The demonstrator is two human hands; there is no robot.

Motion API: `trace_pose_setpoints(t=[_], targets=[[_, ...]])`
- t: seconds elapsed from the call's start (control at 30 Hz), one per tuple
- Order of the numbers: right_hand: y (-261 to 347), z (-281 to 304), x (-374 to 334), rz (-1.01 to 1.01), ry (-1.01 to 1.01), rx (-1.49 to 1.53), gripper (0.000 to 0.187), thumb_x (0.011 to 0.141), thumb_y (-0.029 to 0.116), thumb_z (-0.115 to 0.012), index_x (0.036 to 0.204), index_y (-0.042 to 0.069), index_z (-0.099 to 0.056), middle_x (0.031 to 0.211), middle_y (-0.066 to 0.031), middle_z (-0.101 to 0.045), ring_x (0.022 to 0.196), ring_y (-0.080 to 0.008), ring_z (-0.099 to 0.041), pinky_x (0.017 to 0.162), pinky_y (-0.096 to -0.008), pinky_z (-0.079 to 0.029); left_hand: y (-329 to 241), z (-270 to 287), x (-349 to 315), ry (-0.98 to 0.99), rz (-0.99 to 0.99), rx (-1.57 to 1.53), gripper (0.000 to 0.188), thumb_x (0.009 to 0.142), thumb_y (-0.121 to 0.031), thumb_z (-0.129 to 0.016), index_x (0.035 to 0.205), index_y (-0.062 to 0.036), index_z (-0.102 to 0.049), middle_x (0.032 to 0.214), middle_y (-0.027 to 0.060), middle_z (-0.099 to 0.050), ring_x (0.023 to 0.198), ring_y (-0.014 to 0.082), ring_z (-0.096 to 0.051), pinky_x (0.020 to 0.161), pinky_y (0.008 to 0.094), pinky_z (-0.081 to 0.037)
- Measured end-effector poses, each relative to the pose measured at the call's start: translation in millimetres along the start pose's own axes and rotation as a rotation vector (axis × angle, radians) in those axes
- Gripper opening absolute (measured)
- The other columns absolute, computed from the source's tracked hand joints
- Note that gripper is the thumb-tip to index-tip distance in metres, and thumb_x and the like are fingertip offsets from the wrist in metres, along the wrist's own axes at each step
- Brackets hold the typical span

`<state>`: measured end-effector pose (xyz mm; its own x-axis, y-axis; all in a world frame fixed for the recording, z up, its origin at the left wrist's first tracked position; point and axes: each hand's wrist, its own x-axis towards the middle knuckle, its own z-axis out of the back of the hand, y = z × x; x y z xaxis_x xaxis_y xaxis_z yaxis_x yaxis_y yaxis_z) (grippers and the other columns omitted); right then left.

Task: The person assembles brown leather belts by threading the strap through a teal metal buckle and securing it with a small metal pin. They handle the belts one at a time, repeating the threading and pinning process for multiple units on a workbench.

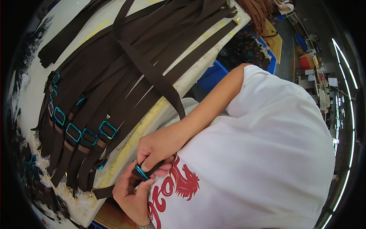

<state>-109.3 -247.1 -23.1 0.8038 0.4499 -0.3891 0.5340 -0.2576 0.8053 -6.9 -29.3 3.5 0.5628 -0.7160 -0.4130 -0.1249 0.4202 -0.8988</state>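
A dark belt strap with a shiny blue-green buckle (pixel 142 173) is between my two hands, in front of my white shirt. My right hand (pixel 160 147) comes from above, its thumb pressing the strap close to the buckle. From below, the fingers and thumb of my left hand (pixel 131 194) close round the buckle and strap. Part of the strap is hidden behind the fingers. A dark strap end with a gold-coloured tip (pixel 92 195) reaches from beside my left hand onto the table. Another long strap (pixel 152 74) crosses the pile and hangs over the table edge near my right forearm.
Many dark straps (pixel 95 72) lie along the white table (pixel 34 91), several with blue-green buckles (pixel 73 132). Crumpled clear plastic (pixel 40 152) lies by the buckle ends. Behind my right arm stands a blue crate (pixel 213 74) beside dark buckled pieces. Brown straps (pixel 259 15) hang farther back.
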Motion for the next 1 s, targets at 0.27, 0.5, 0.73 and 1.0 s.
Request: trace_pose_setpoints(t=[0.27, 0.5, 0.73, 1.0], targets=[[27, -2, 5, 0.615, -0.065, -0.276, 0.037, 0.105, 0.023, -0.064, 0.131, -0.002, -0.057, 0.118, -0.0128, -0.066, 0.102, -0.0211, -0.066, 0.087, -0.0371, -0.054, -51, 18, -10, -0.125, -0.663, 0.588, 0.059, 0.068, 0.0, -0.081, 0.126, 0.0026, -0.07, 0.099, 0.012, -0.06, 0.086, 0.0223, -0.058, 0.072, 0.0311, -0.047], [44, -25, 2, 0.961, -0.221, -0.403, 0.027, 0.096, 0.021, -0.071, 0.109, -0.002, -0.069, 0.092, -0.0138, -0.073, 0.081, -0.0299, -0.069, 0.074, -0.04, -0.053, -82, 29, -30, -0.046, -0.73, 0.363, 0.04, 0.101, -0.021, -0.074, 0.13, 0.0045, -0.065, 0.114, 0.022, -0.07, 0.092, 0.0355, -0.07, 0.073, 0.0374, -0.055], [48, -35, -19, 0.864, -0.395, -0.708, 0.03, 0.088, 0.023, -0.077, 0.102, -0.001, -0.07, 0.087, -0.0157, -0.07, 0.082, -0.0334, -0.068, 0.072, -0.0414, -0.053, -104, 21, -30, -0.053, -0.861, 0.949, 0.027, 0.109, -0.021, -0.056, 0.099, 0.0013, -0.067, 0.079, 0.0152, -0.062, 0.065, 0.0351, -0.061, 0.056, 0.0429, -0.047], [39, -25, -3, 0.882, -0.026, -0.493, 0.027, 0.1, 0.028, -0.066, 0.1, 0.001, -0.064, 0.068, -0.0064, -0.065, 0.064, -0.018, -0.062, 0.064, -0.0317, -0.05, -96, 17, -11, -0.063, -1.14, 0.843, 0.024, 0.107, -0.018, -0.06, 0.095, 0.0019, -0.064, 0.074, 0.0156, -0.06, 0.055, 0.0336, -0.055, 0.05, 0.0388, -0.044]])
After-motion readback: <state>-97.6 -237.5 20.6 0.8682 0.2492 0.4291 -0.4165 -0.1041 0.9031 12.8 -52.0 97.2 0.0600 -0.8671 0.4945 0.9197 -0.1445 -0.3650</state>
